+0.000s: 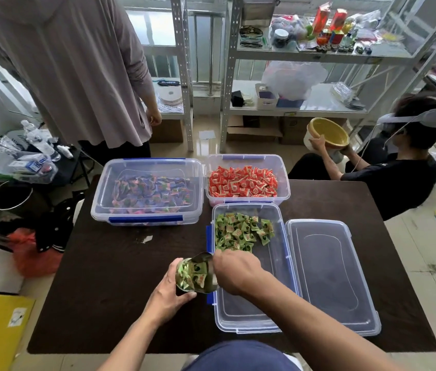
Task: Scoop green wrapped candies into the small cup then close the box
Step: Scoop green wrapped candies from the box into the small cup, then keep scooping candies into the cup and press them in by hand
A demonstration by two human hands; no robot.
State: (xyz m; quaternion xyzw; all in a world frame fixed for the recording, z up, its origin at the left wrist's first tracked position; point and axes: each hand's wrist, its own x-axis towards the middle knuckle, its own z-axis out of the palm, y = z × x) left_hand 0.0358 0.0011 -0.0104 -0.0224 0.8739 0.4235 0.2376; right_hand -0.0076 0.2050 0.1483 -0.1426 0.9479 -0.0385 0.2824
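Note:
An open clear box (278, 290) with blue clips stands on the dark table, with green wrapped candies (241, 232) heaped at its far end. Its clear lid (331, 274) lies flat to the right. My left hand (167, 293) grips a small cup (188, 277) full of green candies, just left of the box. My right hand (234, 271) holds a metal scoop (207, 266) tipped over the cup's mouth, touching the candies there.
A lidded box of mixed-colour candies (147, 191) and an open box of red candies (246, 180) stand at the table's far side. One person stands at the far left; another sits at the right holding a yellow bowl (327, 135). Shelves stand behind.

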